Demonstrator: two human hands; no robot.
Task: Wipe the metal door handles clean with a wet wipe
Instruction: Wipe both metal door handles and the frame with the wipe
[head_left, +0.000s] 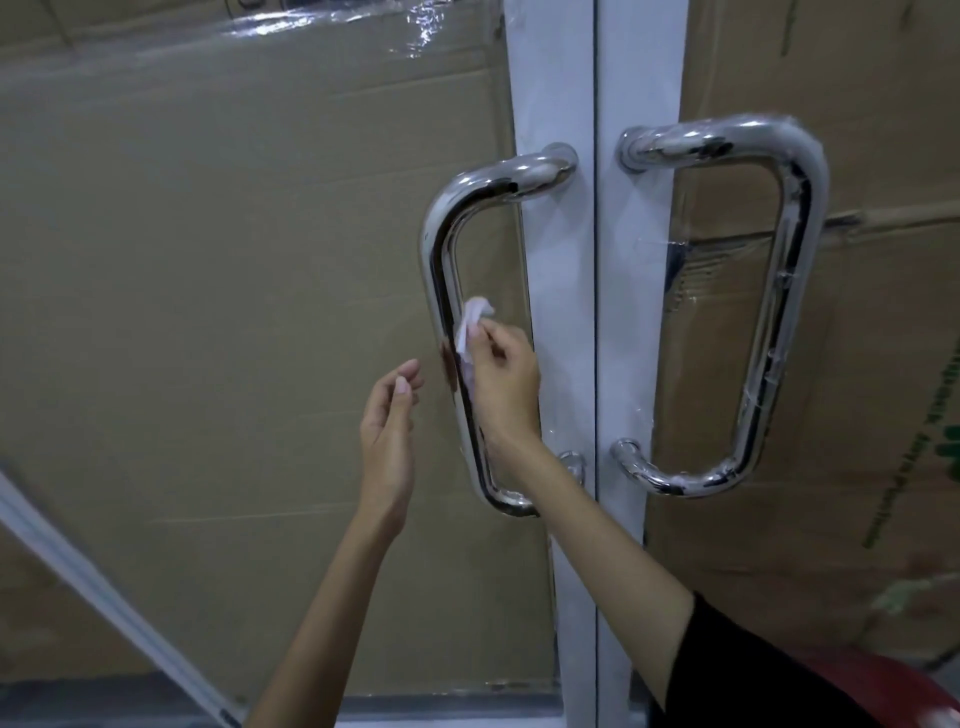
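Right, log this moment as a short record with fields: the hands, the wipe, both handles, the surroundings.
right hand: right hand pinches the wet wipe and presses it against the vertical bar of the left door handle, about midway down
left hand: left hand open, fingers relaxed, held beside the bar, holding nothing
right door handle: right door handle untouched, with clear plastic wrap clinging to it
doors: glass panes in a white frame
behind glass: flattened cardboard
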